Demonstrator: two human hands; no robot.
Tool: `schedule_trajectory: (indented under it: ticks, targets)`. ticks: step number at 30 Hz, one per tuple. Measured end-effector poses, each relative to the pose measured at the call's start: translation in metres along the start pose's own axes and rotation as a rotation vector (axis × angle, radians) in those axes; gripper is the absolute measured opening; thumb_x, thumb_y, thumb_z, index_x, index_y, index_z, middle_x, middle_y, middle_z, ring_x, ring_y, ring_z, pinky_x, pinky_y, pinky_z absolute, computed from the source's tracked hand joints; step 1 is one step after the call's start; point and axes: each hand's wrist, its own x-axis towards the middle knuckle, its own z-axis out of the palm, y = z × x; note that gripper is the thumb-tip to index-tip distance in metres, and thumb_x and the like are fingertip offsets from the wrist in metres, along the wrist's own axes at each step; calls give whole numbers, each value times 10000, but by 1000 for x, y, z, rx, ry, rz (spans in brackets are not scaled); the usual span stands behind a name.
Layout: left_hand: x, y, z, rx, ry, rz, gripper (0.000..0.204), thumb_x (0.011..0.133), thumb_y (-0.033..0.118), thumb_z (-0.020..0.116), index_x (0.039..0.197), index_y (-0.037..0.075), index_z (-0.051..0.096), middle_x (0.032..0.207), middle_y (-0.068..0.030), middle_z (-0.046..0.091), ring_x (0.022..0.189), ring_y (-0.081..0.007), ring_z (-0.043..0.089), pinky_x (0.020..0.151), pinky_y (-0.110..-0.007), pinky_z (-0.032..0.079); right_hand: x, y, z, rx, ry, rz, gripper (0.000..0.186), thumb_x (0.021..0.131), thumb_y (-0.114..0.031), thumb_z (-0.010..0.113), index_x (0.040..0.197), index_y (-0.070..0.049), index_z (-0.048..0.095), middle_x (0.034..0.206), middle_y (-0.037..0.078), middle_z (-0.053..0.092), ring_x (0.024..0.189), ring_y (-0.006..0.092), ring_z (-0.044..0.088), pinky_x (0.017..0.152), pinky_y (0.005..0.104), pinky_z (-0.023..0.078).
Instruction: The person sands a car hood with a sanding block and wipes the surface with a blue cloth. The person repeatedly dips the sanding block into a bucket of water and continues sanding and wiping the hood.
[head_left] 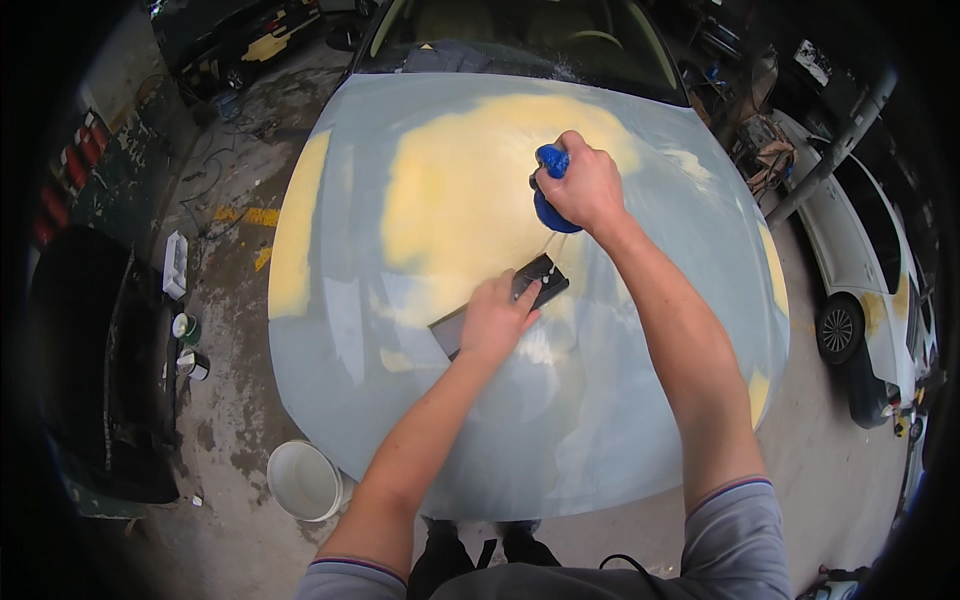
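My left hand (494, 318) is closed over a long black sanding block (553, 288) lying flat on the car hood (450, 440). Its two ends stick out on either side of my fingers. Above and to the right, my right hand (588, 187) squeezes a wet blue cloth (552, 208). Thin streams of water run from the cloth onto the far end of the block. The hood is grey, with a large smooth patch of pale yellow filler (450, 190) across its middle and smaller yellow areas along its sides.
A white bucket (303, 482) stands on the floor by the hood's front left corner. Tins (195, 366) and a white tray (175, 265) sit farther left. The windshield (520, 40) rises beyond the hood. A white car (850, 220) is parked at right, behind a slanting pole (835, 150).
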Motion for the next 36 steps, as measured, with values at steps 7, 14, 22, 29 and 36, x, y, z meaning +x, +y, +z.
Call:
schedule_trajectory:
  ticks: [7, 14, 22, 29, 36]
  targets:
    - [9, 7, -2, -30, -4, 8, 513, 903, 320, 869, 1399, 240, 762, 1479, -174, 638, 1211, -360, 645, 1058, -488, 566, -9, 40, 17, 57, 143, 46, 277, 898, -240, 774, 1094, -69, 679, 1076, 212, 767, 995, 465, 743, 860, 543, 596]
    - [44, -11, 29, 33, -21, 104, 537, 919, 350, 859, 1437, 249, 759, 1451, -189, 673, 1165, -354, 668, 1009, -470, 594, -208, 213, 34, -150, 267, 265, 337, 917, -172, 824, 1212, -78, 692, 1335, 181, 677, 1189, 450, 638, 1022, 543, 532]
    - [254, -130, 104, 222, -69, -140, 480, 1003, 442, 775, 1433, 228, 776, 1203, -162, 775, 1041, -418, 714, 936, -500, 628, -215, 217, 67, -166, 424, 242, 373, 918, -204, 827, 1244, -83, 693, 1442, 181, 640, 1298, 437, 597, 1089, 561, 485]
    - [47, 2, 34, -11, -120, 172, 540, 911, 302, 876, 1430, 201, 768, 1461, -205, 656, 1172, -398, 658, 1032, -482, 581, -227, 250, 47, -231, 448, 244, 398, 890, -203, 837, 1243, -85, 693, 1428, 192, 619, 1259, 445, 590, 1077, 578, 471]
    - [157, -25, 104, 22, -68, 212, 499, 964, 339, 815, 1444, 222, 750, 1435, -189, 678, 1187, -399, 669, 1015, -489, 594, -224, 247, 45, -212, 426, 212, 393, 873, -190, 838, 1222, -81, 695, 1416, 197, 623, 1237, 446, 594, 1064, 578, 466]
